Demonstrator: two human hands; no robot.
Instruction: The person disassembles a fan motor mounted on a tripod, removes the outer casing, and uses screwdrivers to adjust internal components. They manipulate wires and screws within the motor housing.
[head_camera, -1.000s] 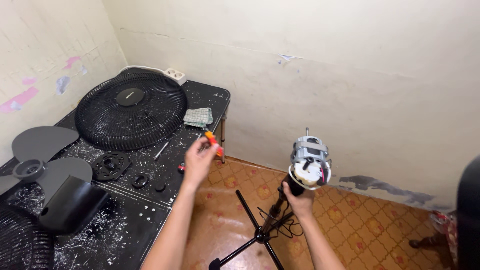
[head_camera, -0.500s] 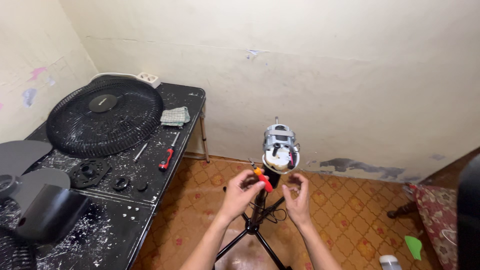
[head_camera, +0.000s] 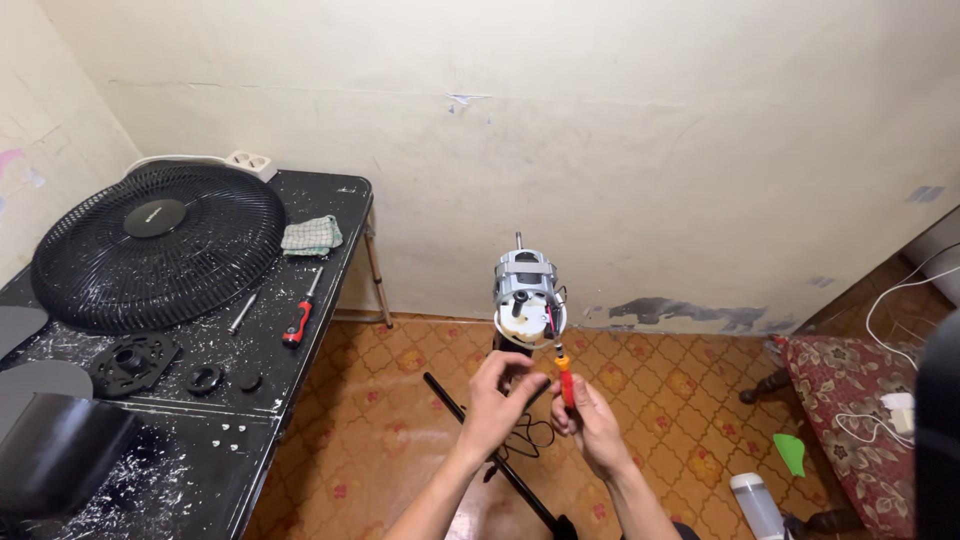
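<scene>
A bare fan motor (head_camera: 528, 292), silver with a white round base, stands on a black stand pole (head_camera: 490, 440) over the tiled floor. My right hand (head_camera: 592, 422) grips a screwdriver (head_camera: 564, 382) with a red and orange handle, its shaft pointing up at the motor's underside. My left hand (head_camera: 498, 398) is curled just below the motor. Its fingertips meet beside the screwdriver handle, and I cannot tell if it grips anything.
A black paint-spattered table (head_camera: 300, 350) stands at the left. On it are a round black fan grille (head_camera: 160, 245), a green cloth (head_camera: 311, 236), a red-and-black screwdriver (head_camera: 297, 320), black plastic parts (head_camera: 133, 362) and a power strip (head_camera: 249, 161). A patterned cushion (head_camera: 850, 400) lies right.
The red-handled screwdriver has gone from my left hand over the table to my right hand under the motor. My right hand let go of the motor. The view turned right.
</scene>
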